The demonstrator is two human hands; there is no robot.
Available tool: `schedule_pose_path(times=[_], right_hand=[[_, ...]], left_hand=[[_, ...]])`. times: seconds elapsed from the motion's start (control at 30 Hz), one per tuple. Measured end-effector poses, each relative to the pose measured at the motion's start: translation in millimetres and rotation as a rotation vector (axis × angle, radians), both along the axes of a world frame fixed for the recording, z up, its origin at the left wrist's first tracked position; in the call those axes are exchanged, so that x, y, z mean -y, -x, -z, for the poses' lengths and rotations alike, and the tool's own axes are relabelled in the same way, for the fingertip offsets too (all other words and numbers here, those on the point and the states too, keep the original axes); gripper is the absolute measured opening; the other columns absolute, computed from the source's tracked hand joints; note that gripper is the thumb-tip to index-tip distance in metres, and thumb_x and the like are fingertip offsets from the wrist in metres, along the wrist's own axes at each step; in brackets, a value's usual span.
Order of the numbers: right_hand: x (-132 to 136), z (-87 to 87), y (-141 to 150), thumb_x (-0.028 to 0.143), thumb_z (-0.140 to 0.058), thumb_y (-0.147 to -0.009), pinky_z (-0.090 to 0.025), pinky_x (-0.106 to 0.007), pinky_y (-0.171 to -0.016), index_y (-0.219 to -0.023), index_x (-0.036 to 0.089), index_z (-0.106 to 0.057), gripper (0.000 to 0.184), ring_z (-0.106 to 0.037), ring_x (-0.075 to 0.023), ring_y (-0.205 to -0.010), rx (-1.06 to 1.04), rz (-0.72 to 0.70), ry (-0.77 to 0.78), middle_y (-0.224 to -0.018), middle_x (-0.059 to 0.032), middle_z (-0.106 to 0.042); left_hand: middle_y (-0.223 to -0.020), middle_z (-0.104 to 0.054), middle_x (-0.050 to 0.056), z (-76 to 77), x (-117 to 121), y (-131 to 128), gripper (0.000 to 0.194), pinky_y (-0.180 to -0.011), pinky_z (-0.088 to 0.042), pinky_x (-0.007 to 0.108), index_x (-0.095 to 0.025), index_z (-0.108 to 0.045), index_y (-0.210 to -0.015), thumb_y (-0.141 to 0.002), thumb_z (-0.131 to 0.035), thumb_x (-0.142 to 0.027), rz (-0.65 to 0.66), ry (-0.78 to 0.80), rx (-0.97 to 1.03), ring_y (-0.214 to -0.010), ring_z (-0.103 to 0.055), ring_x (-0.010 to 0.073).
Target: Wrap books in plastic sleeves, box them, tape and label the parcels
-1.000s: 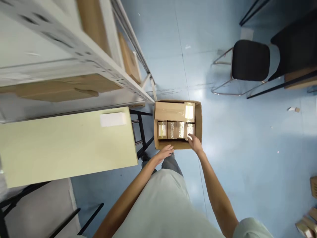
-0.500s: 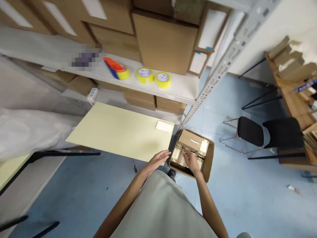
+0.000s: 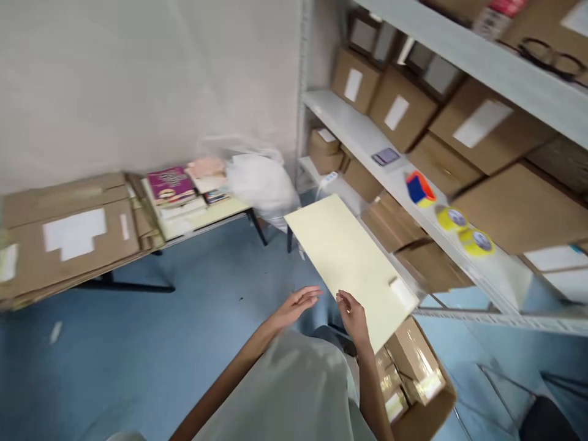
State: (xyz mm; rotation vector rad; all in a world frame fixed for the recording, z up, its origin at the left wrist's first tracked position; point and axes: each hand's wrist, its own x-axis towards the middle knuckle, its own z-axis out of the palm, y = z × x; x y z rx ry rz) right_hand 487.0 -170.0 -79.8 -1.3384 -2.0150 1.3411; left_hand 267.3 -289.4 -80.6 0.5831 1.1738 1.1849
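Observation:
My left hand (image 3: 296,305) hangs in front of my body with its fingers stretched out, holding nothing. Close to its right, my right hand (image 3: 353,317) is loosely curled, fingers somewhat apart, and nothing shows in it. It overlaps the near edge of a pale yellow tabletop (image 3: 342,257) in the view; whether it touches is unclear. A small white item (image 3: 402,293) lies near that top's right end. Below and right of my right hand stands an open cardboard carton (image 3: 443,407) with several taped brown boxes (image 3: 413,349) inside, partly hidden by my forearm.
A metal shelf (image 3: 493,278) at right bears cardboard boxes (image 3: 404,113), yellow tape rolls (image 3: 476,241), a red-and-blue tape dispenser (image 3: 419,187) and a phone (image 3: 386,157). At left, a low table (image 3: 215,217) carries flattened cardboard (image 3: 110,211) and books (image 3: 171,185). A black chair (image 3: 549,419) stands lower right.
My view has swung left, bringing the wall and the low table into sight. My right hand has moved out of the carton, up beside the yellow tabletop. My left hand stays outstretched.

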Motion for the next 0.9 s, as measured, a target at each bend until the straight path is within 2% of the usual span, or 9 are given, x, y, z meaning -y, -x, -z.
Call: schedule_pose_path(times=[0.17, 0.33, 0.5, 0.7, 0.9], right_hand=[[-7, 0.2, 97, 0.066, -0.058, -0.105, -0.066, -0.053, -0.115, -0.134, 0.02, -0.081, 0.058, -0.084, -0.0353, -0.125, 0.051, -0.223, 0.04, -0.138, -0.0194, -0.084], [-30, 11.4, 179, 0.069, -0.056, -0.107, -0.066, -0.055, -0.117, -0.133, 0.022, -0.082, 0.06, -0.083, -0.0362, -0.128, 0.103, -0.407, 0.032, -0.14, -0.0186, -0.084], [-62, 23.3, 270, 0.068, -0.056, -0.106, -0.067, -0.054, -0.115, -0.133, 0.024, -0.084, 0.059, -0.082, -0.0385, -0.13, 0.114, -0.554, 0.068, -0.139, -0.0168, -0.084], [-106, 19.9, 391, 0.058, -0.057, -0.108, -0.066, -0.052, -0.115, -0.135, 0.022, -0.082, 0.052, -0.083, -0.0342, -0.128, 0.083, -0.753, 0.092, -0.139, -0.0165, -0.085], [-139, 20.7, 499, 0.047, -0.059, -0.108, -0.065, -0.051, -0.114, -0.136, 0.021, -0.081, 0.044, -0.084, -0.0333, -0.124, 0.099, -0.968, 0.063, -0.135, -0.0165, -0.085]], left_hand=[[-0.159, -0.073, 0.017, 2.3, 25, 70, 0.078, -0.131, -0.048, 0.057, -0.027, -0.076, -0.144, -0.086, -0.09, -0.077, -0.269, 0.01, 0.05, -0.148, -0.069, 0.0393], [-0.159, -0.073, 0.019, 9.7, 34, 123, 0.082, -0.128, -0.049, 0.058, -0.024, -0.076, -0.143, -0.085, -0.089, -0.08, -0.487, 0.051, 0.066, -0.146, -0.07, 0.0404], [-0.16, -0.072, 0.019, 3.6, 37, 192, 0.081, -0.128, -0.05, 0.058, -0.023, -0.075, -0.145, -0.086, -0.088, -0.076, -0.651, 0.111, 0.02, -0.147, -0.069, 0.0408], [-0.159, -0.072, 0.022, -9.3, 30, 285, 0.09, -0.127, -0.049, 0.058, -0.02, -0.074, -0.144, -0.079, -0.09, -0.081, -0.869, 0.236, -0.047, -0.145, -0.07, 0.042], [-0.159, -0.072, 0.022, 2.1, 21, 343, 0.094, -0.126, -0.051, 0.055, -0.02, -0.073, -0.144, -0.078, -0.085, -0.086, -1.026, 0.323, -0.062, -0.145, -0.07, 0.0415]])
